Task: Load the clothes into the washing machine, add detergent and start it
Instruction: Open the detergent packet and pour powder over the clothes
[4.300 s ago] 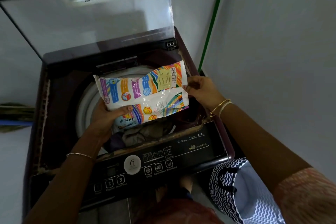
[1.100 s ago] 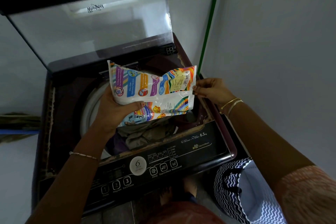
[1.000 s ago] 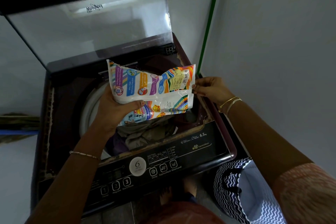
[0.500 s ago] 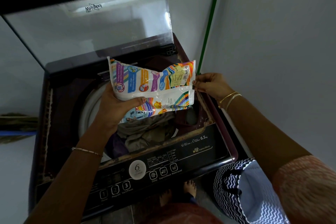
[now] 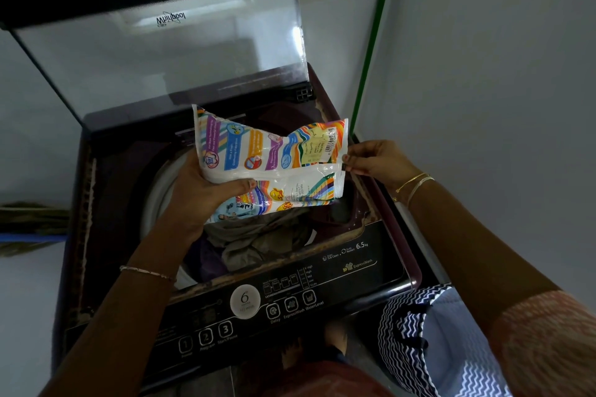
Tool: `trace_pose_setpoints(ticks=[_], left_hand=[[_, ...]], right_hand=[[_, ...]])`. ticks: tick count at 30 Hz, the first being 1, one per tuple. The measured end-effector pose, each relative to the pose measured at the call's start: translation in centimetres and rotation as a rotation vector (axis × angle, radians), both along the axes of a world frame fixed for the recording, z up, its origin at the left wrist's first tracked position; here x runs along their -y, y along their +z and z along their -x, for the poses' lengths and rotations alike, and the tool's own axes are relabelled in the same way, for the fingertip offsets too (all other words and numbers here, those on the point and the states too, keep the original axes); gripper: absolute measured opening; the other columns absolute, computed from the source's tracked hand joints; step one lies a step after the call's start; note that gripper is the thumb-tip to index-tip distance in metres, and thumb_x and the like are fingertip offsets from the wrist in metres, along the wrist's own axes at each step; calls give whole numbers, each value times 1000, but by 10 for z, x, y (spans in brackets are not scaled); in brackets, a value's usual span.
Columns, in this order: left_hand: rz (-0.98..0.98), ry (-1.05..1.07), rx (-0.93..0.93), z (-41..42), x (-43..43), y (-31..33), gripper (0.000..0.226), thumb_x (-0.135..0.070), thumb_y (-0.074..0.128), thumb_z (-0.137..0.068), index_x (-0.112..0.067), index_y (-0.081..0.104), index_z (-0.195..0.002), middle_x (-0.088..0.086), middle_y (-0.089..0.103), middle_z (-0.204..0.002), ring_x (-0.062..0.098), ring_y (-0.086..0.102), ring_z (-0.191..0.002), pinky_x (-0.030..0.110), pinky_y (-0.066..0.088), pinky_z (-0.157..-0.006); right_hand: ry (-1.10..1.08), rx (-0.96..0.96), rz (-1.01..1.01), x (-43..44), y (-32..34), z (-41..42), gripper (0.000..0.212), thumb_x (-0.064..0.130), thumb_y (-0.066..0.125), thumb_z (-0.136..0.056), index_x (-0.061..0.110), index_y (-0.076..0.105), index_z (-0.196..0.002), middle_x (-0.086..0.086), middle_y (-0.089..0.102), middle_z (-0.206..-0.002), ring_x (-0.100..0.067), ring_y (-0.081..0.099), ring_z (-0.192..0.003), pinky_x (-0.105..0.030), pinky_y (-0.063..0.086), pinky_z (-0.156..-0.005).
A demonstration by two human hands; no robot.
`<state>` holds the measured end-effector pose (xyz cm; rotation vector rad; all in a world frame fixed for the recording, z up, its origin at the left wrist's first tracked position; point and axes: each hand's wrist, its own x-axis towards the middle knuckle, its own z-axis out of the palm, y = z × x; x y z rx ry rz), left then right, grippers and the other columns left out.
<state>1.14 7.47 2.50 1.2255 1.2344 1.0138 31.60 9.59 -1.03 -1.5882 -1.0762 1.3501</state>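
My left hand (image 5: 206,190) cradles the detergent pouch (image 5: 271,161) mid-frame over the drum so spills land on the clothes (image 5: 258,238); right hand (image 5: 374,161) fingertips pinch its right edge, probably to tear it.

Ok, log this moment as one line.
step: detergent | left hand: holds packet over drum | right hand: pinches packet's right edge | clothes: in drum | lid: up

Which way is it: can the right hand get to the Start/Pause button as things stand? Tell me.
Probably yes. The Start/Pause button sits uncovered on the front panel, but the right hand is pinching the detergent packet and must let go first.
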Motion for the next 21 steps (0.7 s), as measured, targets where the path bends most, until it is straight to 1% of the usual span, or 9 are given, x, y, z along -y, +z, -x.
trace_pose_setpoints(ticks=[2,6,10,14,16,18,21], left_hand=[[5,-5,-10,1,2,1,62,-12,81,-54,-23,58,-110,4,70,-111,23,70,-98,47,58,-80],[8,-21,-26,2,4,4,57,-13,80,-53,-27,59,-105,2,71,-107,21,71,-95,44,60,-76],[6,-31,-11,3,6,7,57,-12,79,-53,-26,60,-105,0,72,-104,20,72,-93,35,61,-70],[4,-30,-15,4,8,10,53,-9,79,-55,-27,61,-102,-5,74,-96,15,72,-88,29,60,-66],[2,-23,-16,5,8,11,51,-6,78,-57,-29,60,-99,-12,75,-91,11,72,-85,26,59,-62],[-1,-10,-15,6,8,12,50,-4,77,-59,-30,60,-98,-14,74,-90,11,72,-84,26,59,-62],[-1,14,-10,8,7,12,51,-2,78,-60,-30,60,-99,-10,74,-92,13,73,-85,29,60,-64]], right_hand=[[17,-11,16,3,0,-1,24,5,68,-82,-4,66,-105,-10,70,-88,-7,68,-65,-17,57,-66],[50,-31,41,8,3,-2,23,6,66,-83,-2,66,-104,-6,70,-85,-5,69,-63,-15,56,-63],[56,-54,59,11,5,-1,22,5,66,-83,0,66,-104,-5,71,-87,-6,70,-65,-14,55,-61],[43,-57,57,12,7,1,22,3,66,-83,-2,66,-104,3,73,-74,-4,69,-63,-12,53,-56],[47,-53,48,12,9,4,22,3,66,-83,-3,66,-104,2,72,-74,-3,69,-61,-11,51,-55],[52,-47,37,10,11,6,21,4,66,-83,-2,67,-103,5,72,-72,-2,68,-61,-11,52,-56],[49,-47,25,7,11,7,19,4,67,-83,0,68,-101,8,72,-70,-3,69,-62,-12,52,-57]])
